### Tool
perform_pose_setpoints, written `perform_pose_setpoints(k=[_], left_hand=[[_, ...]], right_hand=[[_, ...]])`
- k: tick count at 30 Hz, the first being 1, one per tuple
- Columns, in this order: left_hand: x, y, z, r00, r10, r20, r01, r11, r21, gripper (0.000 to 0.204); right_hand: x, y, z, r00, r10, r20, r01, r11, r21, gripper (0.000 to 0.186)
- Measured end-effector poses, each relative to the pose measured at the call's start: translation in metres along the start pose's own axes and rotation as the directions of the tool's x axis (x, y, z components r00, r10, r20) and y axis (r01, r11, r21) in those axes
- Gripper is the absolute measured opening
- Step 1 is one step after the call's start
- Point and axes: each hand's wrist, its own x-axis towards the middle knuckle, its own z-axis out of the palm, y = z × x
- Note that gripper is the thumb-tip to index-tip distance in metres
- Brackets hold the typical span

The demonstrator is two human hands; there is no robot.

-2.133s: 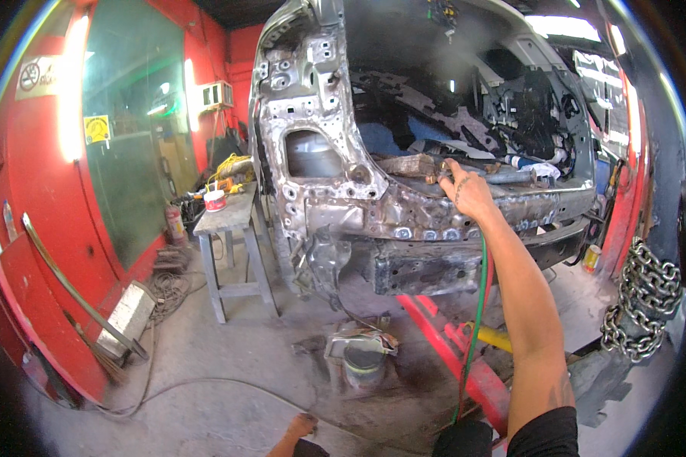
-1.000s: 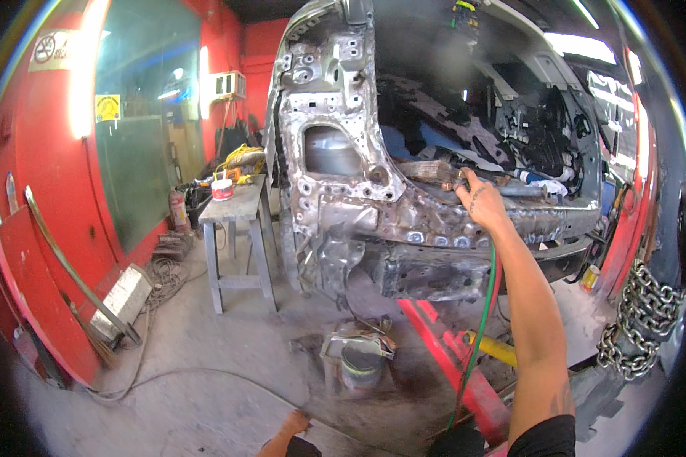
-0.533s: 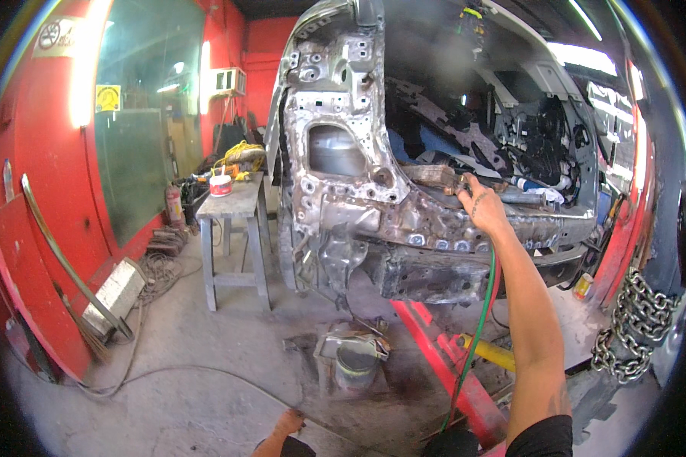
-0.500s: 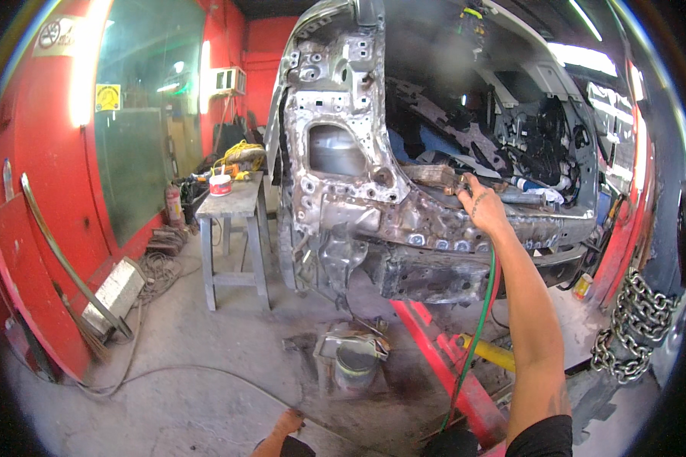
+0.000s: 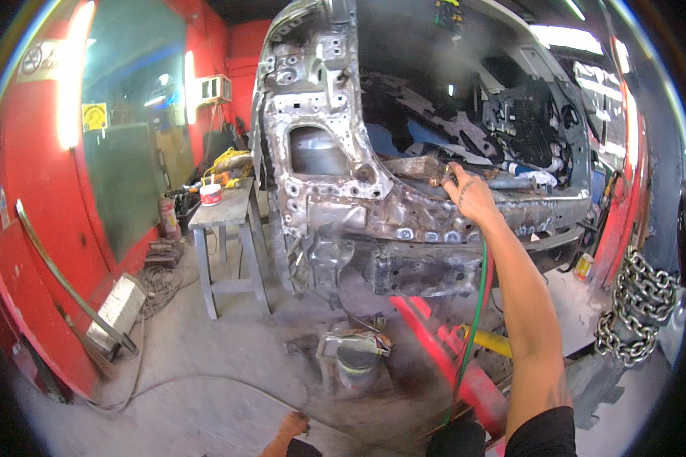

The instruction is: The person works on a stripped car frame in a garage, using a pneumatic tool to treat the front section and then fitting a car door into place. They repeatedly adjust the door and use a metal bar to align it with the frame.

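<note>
My right hand (image 5: pixel 472 199) reaches out to the sill of a stripped car body (image 5: pixel 335 206). Its fingers close around the brass-coloured end of a gas torch (image 5: pixel 446 180), mostly hidden by the hand. A green hose (image 5: pixel 480 305) with a red one beside it hangs down behind my wrist to the floor. Just left of the fingers, a wooden block (image 5: pixel 413 167) lies on the sill. Low in front of me, my left hand (image 5: pixel 294 423) is closed, its fingers curled; what it holds, if anything, is too small to make out.
A grey bench (image 5: pixel 225 212) with a white-and-red tub stands left of the car. A bucket (image 5: pixel 357 365) sits on the floor ahead, near a slanting red beam (image 5: pixel 450 362) and a yellow cylinder (image 5: pixel 486 340). Chains (image 5: pixel 634 312) hang at right. A hose (image 5: pixel 206 378) crosses the floor.
The view has turned slightly, so the car body and bench sit further left and the car a little higher. My right hand stays at the sill, and my left hand stays low.
</note>
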Motion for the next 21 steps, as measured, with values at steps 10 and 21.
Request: perform_pose_setpoints(k=[10, 21], left_hand=[[0.002, -0.009, -0.005, 0.996, 0.083, 0.022, -0.081, 0.994, -0.079, 0.034], [0.004, -0.008, -0.005, 0.997, 0.072, 0.03, -0.072, 0.997, 0.007, 0.036]], right_hand=[[-0.002, 0.0, -0.009, 0.997, 0.047, 0.067, -0.048, 0.999, 0.004, 0.058], [0.0, -0.001, -0.006, 0.996, 0.039, 0.077, -0.04, 0.999, 0.016, 0.058]])
